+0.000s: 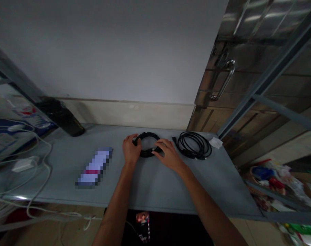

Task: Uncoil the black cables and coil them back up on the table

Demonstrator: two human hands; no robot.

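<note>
A coiled black cable (146,154) forms a ring on the grey tabletop (163,194) in front of me. My left hand (132,147) is closed round the left side of the coil, thumb on the inside. On the opposite side, my right hand (168,153) grips the coil between thumb and fingers, near a connector end. Just right of that hand lies a second black cable (193,145), loosely coiled, its plugs showing at the left and lower right.
A phone (95,167) with a lit, blurred screen lies to the left. Behind it leans a dark bottle (64,118). White cords and a white adapter (25,164) spread over the left end. A crumpled tissue (216,142) sits by the right metal post (237,111).
</note>
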